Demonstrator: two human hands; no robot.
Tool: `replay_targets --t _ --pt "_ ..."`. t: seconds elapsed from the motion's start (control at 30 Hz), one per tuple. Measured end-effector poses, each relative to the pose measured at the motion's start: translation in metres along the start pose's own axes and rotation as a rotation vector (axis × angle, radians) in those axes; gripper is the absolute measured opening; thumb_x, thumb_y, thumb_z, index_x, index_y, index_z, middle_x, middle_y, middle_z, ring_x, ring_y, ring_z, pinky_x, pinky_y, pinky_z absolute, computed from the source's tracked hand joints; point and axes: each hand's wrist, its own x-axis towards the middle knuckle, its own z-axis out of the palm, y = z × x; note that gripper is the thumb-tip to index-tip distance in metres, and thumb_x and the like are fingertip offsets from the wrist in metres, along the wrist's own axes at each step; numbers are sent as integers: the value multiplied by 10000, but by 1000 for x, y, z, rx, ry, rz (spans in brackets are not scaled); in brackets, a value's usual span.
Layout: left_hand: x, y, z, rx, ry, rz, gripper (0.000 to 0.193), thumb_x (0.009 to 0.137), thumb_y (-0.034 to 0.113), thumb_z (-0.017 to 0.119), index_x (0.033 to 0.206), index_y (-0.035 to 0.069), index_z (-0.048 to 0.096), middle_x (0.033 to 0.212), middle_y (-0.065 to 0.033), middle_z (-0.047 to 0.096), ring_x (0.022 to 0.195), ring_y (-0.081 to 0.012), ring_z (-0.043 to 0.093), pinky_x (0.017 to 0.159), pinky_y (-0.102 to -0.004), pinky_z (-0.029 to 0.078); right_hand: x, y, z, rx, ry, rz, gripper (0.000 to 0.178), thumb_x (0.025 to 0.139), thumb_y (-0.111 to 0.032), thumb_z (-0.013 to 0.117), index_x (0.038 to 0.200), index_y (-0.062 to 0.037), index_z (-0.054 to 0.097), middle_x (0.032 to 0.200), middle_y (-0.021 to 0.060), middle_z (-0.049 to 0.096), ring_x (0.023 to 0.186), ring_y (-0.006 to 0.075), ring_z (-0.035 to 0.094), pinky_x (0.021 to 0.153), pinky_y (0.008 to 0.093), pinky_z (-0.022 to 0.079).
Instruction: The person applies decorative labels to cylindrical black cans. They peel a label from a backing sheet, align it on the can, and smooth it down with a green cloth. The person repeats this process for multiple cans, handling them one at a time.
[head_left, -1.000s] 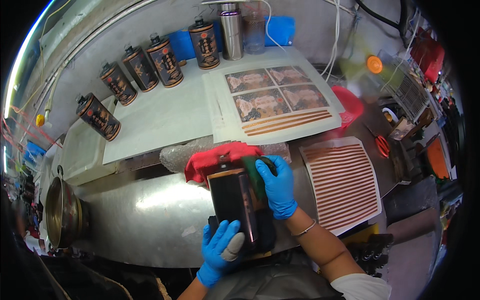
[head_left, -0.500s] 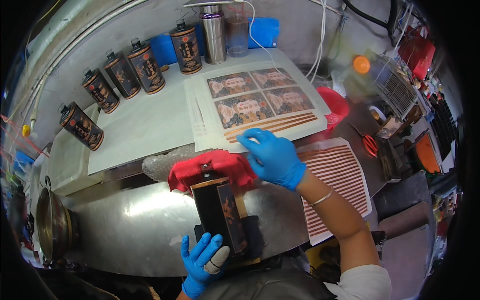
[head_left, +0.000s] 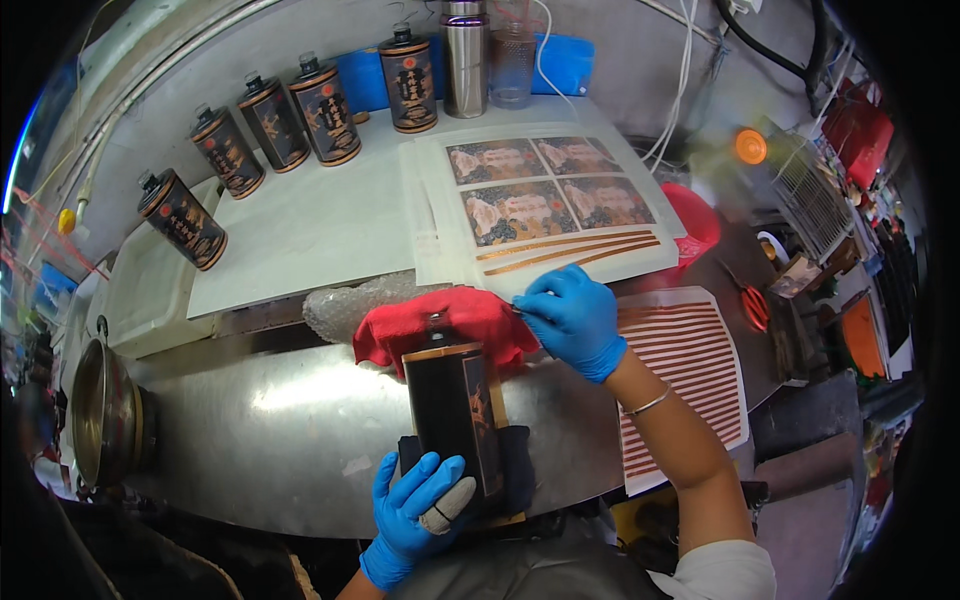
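Observation:
A dark bottle (head_left: 440, 400) with copper-coloured edging lies in front of me, its neck pointing away toward a red cloth (head_left: 400, 330). My left hand (head_left: 415, 505), in a blue glove with a grey-beige cover on one digit, grips the bottle's near end. Just right of the red cloth is my right hand (head_left: 572, 325), also blue-gloved, its fingertips pinched together. Whatever sits in that pinch is too small to make out. Beyond it, a few copper strips (head_left: 570, 250) lie on a white sheet below four printed picture panels (head_left: 515, 212).
Several finished-looking dark bottles (head_left: 327, 112) stand along the back with a steel flask (head_left: 465, 65). A striped sheet (head_left: 685, 380) lies at right, near red-handled scissors (head_left: 755, 308). Bubble wrap (head_left: 335, 305) is behind the cloth; a metal pan (head_left: 103, 410) is far left.
My right hand has drawn back from the copper strips toward the red cloth, its fingers now pinched. The left hand stays at the bottle's near end. The whole view has shifted slightly.

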Motion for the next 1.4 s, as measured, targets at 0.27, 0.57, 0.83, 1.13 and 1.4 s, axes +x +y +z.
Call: replay_targets --t 0.27,0.57,0.83,1.13,1.4 --pt "74 55 -30 -1600 69 -760 565 909 67 507 1405 -25 253 1295 -203 491 1196 -263 490 999 -357 391 -37 -89 -58 256 -4 39 258 683 -128 716 932 -189 684 836 -24 619 672 194 532 553 309 444" --pt "53 68 -26 -1363 -22 -729 637 901 0 521 1429 -16 166 1069 -153 622 950 -196 617 848 -304 499 -77 -114 -104 543 -147 -155 331 714 -358 745 977 -176 661 851 -53 655 617 126 603 540 232 474" --pt "10 73 -43 -1007 -107 -601 471 857 -20 585 1297 -47 422 968 -162 658 843 -197 650 754 -296 533 -47 -123 -80 1043 -952 330 307 814 -419 647 893 -128 703 722 96 623 655 252 595 599 330 460" --pt "-9 60 -25 -780 253 -858 778 824 -37 607 1454 90 167 876 -94 659 755 -134 636 696 -246 539 -101 -134 -53 1196 -508 722 102 783 -145 717 864 -83 724 710 40 618 613 105 510 572 247 413" --pt "-6 58 -5 -832 370 -915 806 783 -68 618 1449 55 180 800 -32 621 683 -85 573 690 -218 497 -121 -135 -31 1241 -259 831 77 742 -63 738 785 -62 674 807 32 615 740 115 557 679 233 442"
